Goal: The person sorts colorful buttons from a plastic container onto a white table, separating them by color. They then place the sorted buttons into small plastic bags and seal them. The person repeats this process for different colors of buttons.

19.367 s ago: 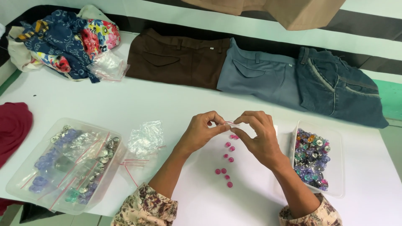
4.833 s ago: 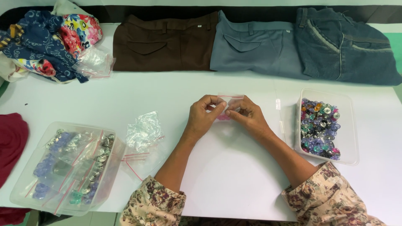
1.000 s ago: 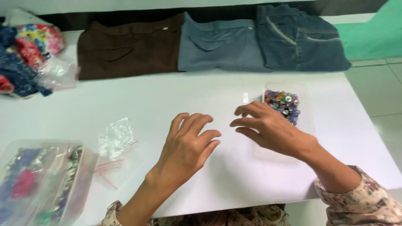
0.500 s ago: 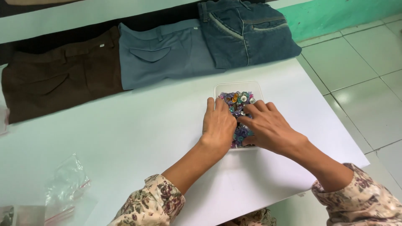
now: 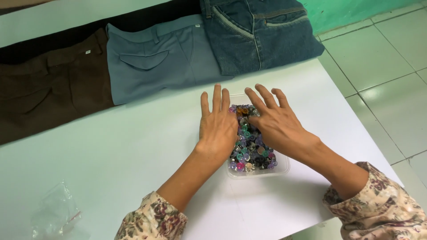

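A clear plastic tray [image 5: 258, 172] full of small coloured buttons [image 5: 251, 149] rests on the white table [image 5: 111, 151] near its right end. My left hand [image 5: 218, 124] lies flat over the tray's left side, fingers spread and pointing away from me. My right hand [image 5: 275, 120] lies flat over the tray's right side, fingers apart, touching the buttons. Neither hand holds anything.
Three folded pairs of trousers line the table's far edge: brown [image 5: 49, 89], grey-blue [image 5: 155, 58] and dark denim [image 5: 258, 31]. A small empty clear plastic bag [image 5: 55, 213] lies near the front left. The table's right edge drops to a tiled floor [image 5: 382, 80].
Both hands moved right from the table's middle to the button tray and now lie flat on it. The view shifted right; the left box and patterned cloth are out of sight.
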